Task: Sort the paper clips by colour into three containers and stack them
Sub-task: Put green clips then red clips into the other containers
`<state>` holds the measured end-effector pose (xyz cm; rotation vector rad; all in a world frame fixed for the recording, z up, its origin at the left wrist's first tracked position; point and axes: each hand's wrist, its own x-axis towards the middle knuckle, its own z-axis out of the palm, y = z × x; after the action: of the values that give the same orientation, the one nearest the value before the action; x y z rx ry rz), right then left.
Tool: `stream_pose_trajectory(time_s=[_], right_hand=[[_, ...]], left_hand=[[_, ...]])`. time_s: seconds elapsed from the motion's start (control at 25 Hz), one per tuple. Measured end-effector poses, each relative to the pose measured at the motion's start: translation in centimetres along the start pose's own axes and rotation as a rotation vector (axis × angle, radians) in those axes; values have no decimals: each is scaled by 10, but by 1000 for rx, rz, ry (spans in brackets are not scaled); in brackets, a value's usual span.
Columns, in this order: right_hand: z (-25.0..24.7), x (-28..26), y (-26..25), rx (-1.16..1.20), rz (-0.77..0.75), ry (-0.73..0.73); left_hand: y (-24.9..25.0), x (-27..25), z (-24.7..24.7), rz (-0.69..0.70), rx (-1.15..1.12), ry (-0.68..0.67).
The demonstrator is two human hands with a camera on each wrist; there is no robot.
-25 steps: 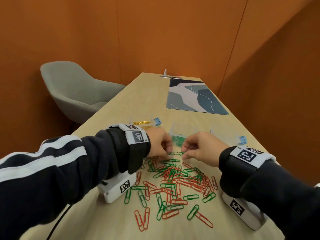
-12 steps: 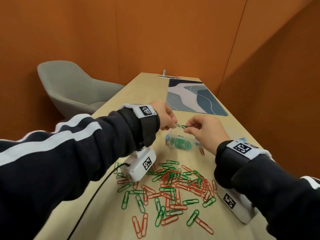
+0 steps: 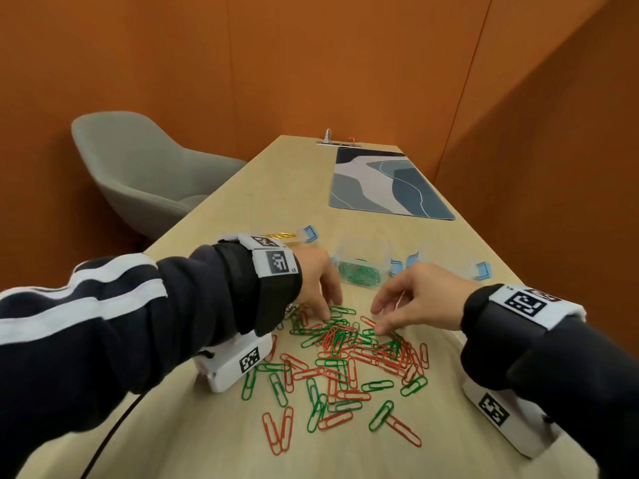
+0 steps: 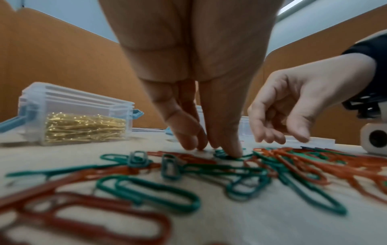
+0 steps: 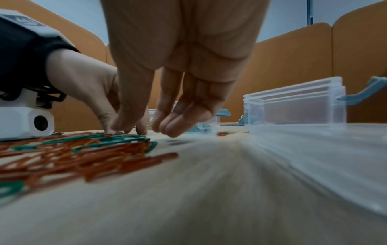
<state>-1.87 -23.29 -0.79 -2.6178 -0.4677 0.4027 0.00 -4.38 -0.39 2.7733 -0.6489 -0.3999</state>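
A loose pile of red and green paper clips [image 3: 345, 354] lies on the wooden table [image 3: 242, 209]. Behind it stand three clear containers with blue latches: one with gold clips [image 3: 280, 236], one with green clips [image 3: 361, 269], and one on the right [image 3: 446, 262] that looks empty. My left hand [image 3: 328, 312] reaches down with straight fingers [image 4: 230, 149] pressing a green clip [image 4: 222, 155] at the pile's far edge. My right hand [image 3: 377, 319] hovers just over the pile's far right side, fingers [image 5: 167, 126] loosely bent and holding nothing.
A patterned desk mat [image 3: 387, 181] lies further back on the table and a grey chair [image 3: 138, 167] stands at its left side. A single red clip [image 5: 223, 134] lies near the containers. A flat clear plastic piece [image 5: 314, 165] lies on the table at the right.
Half a second ago both hands were raised over the green-clip container with a green clip between them. Both have come back down to the pile, empty.
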Motion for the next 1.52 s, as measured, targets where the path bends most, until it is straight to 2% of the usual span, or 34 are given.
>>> stream_pose_trajectory(time_s=[0.12, 0.28, 0.52, 0.68, 0.84, 1.04, 1.2, 1.28, 1.4, 1.44, 1.52], right_hand=[[4, 3, -4, -86, -49, -29], [7, 2, -7, -111, -80, -64], [5, 3, -5, 5, -120, 162], [8, 3, -10, 52, -146, 38], [16, 5, -17, -55, -179, -61], [15, 6, -14, -134, -163, -49], [9, 4, -11, -58, -143, 44], [7, 4, -12, -28, -139, 76], [8, 4, -13, -7, -131, 82], [8, 3, -13, -1, -130, 82], [7, 4, -11, 7, -131, 83]], left_hand=[[2, 2, 5, -11, 17, 40], [2, 1, 11, -16, 65, 29], [0, -2, 6, 0, -53, 174], [10, 4, 8, 26, 23, 90], [9, 8, 12, 20, 56, 39], [3, -2, 11, -25, 60, 26], [-5, -6, 6, -65, 19, 24], [-5, -6, 5, -127, -186, -5], [1, -10, 0, -299, -759, -77], [1, -12, -2, -339, -853, -94], [2, -12, -4, -352, -840, -113]])
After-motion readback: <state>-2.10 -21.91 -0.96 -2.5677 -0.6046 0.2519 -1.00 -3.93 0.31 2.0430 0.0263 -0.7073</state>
